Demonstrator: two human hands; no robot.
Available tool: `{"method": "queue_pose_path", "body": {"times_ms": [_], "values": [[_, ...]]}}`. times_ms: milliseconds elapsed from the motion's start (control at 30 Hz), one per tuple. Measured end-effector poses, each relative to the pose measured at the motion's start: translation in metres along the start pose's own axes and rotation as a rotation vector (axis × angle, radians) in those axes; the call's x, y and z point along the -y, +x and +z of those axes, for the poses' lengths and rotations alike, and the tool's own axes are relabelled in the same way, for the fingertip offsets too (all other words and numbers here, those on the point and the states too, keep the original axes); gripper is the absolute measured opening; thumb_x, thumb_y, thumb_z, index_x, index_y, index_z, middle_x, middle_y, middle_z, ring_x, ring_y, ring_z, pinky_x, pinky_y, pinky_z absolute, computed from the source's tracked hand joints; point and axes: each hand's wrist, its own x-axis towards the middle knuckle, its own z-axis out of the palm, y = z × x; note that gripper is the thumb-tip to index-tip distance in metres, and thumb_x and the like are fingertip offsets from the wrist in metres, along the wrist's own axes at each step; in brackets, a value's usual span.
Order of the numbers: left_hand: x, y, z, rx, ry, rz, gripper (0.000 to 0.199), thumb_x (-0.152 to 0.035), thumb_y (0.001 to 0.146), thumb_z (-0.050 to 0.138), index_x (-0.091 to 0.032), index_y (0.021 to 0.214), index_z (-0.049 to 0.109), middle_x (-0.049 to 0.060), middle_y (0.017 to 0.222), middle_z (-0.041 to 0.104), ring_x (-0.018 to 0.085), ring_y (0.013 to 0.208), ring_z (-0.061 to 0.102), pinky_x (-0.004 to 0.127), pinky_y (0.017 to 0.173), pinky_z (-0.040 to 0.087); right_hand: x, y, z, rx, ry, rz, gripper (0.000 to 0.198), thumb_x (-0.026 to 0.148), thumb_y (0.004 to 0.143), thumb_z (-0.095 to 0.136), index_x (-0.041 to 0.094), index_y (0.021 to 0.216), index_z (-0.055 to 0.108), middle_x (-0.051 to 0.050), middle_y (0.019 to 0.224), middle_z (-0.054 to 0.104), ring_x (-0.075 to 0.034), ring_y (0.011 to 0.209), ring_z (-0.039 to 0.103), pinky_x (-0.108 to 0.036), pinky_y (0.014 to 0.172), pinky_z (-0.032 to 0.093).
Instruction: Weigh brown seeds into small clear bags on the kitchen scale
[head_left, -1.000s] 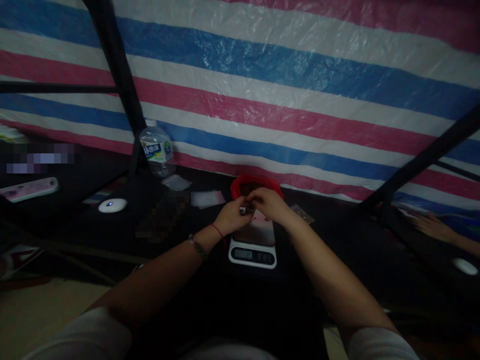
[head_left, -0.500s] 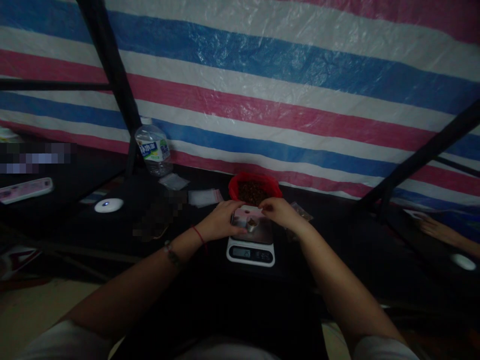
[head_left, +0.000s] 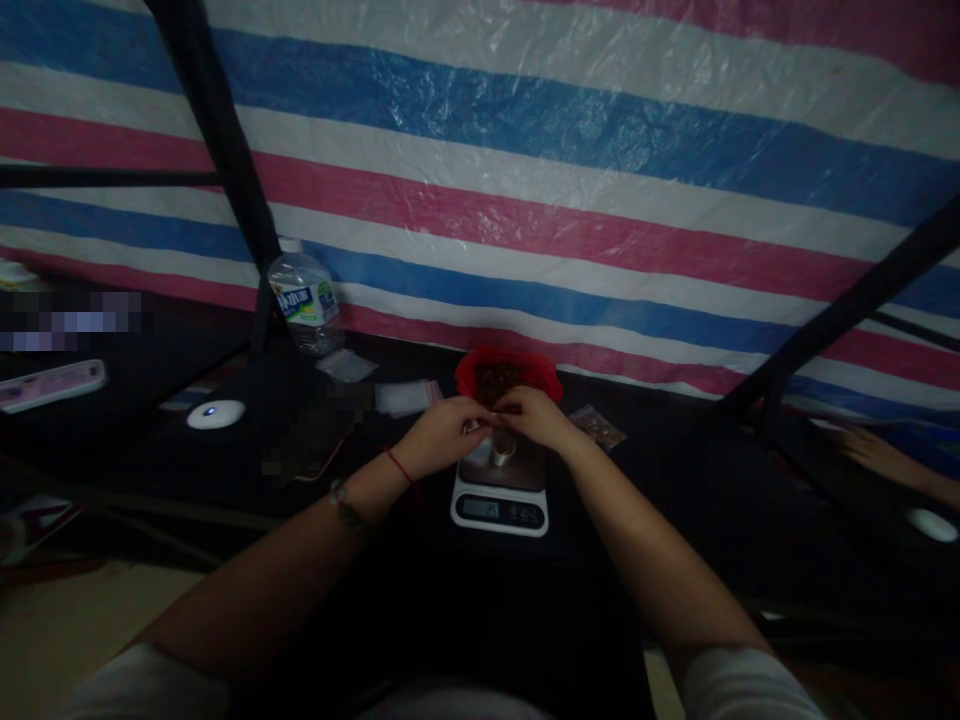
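Both my hands meet over a white kitchen scale (head_left: 501,510) with a lit display. My left hand (head_left: 444,436) has its fingertips pinched together above the left side of the weighing plate. Opposite it, my right hand (head_left: 538,418) is pinched too, its fingertips close to the left ones. What lies between the fingers is too small and dark to make out. A small metal cup (head_left: 502,449) stands on the plate just below them. Behind the hands is a red container (head_left: 551,375) of small brown pieces, partly covered by my fingers.
A small clear bag of brown bits (head_left: 598,427) lies right of the scale. To the left are flat clear bags (head_left: 401,398), a plastic bottle (head_left: 306,305), a phone (head_left: 322,455) and a white oval device (head_left: 216,414). Another person's hand (head_left: 862,445) rests at far right.
My left hand has drawn up off the cup's side and closed into a pinch. My right hand has moved left to meet it, uncovering the bag of brown bits.
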Motion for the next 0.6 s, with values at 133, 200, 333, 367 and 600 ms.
{"method": "queue_pose_path", "body": {"times_ms": [133, 200, 333, 367, 600], "values": [[-0.019, 0.009, 0.009, 0.014, 0.004, 0.036, 0.015, -0.021, 0.080, 0.059, -0.019, 0.089, 0.071, 0.003, 0.086, 0.071, 0.016, 0.081, 0.062, 0.028, 0.076, 0.047, -0.003, 0.005, 0.011, 0.111, -0.040, -0.054, 0.010, 0.016, 0.075, 0.064, 0.017, 0.077, 0.074, -0.005, 0.077, 0.070, -0.016, 0.072, 0.062, -0.024, 0.065, 0.042], [-0.021, 0.008, 0.010, -0.008, -0.005, 0.052, 0.016, -0.021, 0.080, 0.059, -0.018, 0.090, 0.071, 0.003, 0.089, 0.071, 0.016, 0.084, 0.062, 0.028, 0.078, 0.048, -0.004, 0.002, 0.010, 0.069, -0.024, -0.024, 0.011, 0.015, 0.075, 0.063, 0.017, 0.078, 0.074, -0.005, 0.078, 0.071, -0.016, 0.073, 0.062, -0.025, 0.066, 0.043], [-0.005, -0.011, -0.013, -0.138, 0.089, 0.012, 0.021, -0.025, 0.084, 0.052, -0.016, 0.094, 0.069, 0.006, 0.095, 0.069, 0.017, 0.091, 0.061, 0.030, 0.083, 0.048, -0.002, -0.014, -0.006, -0.130, 0.131, 0.111, 0.015, 0.020, 0.076, 0.065, 0.018, 0.088, 0.072, -0.004, 0.084, 0.071, -0.016, 0.077, 0.063, -0.026, 0.069, 0.046], [0.003, -0.021, -0.024, -0.155, 0.158, -0.030, 0.023, -0.027, 0.085, 0.050, -0.016, 0.094, 0.068, 0.007, 0.096, 0.069, 0.019, 0.092, 0.061, 0.032, 0.086, 0.047, 0.001, -0.019, -0.010, -0.170, 0.176, 0.133, 0.016, 0.022, 0.075, 0.066, 0.018, 0.090, 0.071, -0.004, 0.084, 0.070, -0.016, 0.076, 0.063, -0.026, 0.069, 0.046], [0.080, -0.106, -0.085, -0.214, 0.653, -0.474, 0.054, -0.057, 0.081, 0.046, -0.015, 0.109, 0.064, 0.015, 0.115, 0.063, 0.035, 0.108, 0.054, 0.047, 0.092, 0.041, 0.025, -0.042, -0.016, -0.135, 0.193, -0.025, 0.005, 0.021, 0.075, 0.066, 0.021, 0.077, 0.071, -0.002, 0.078, 0.069, -0.015, 0.073, 0.061, -0.026, 0.066, 0.045]]}}
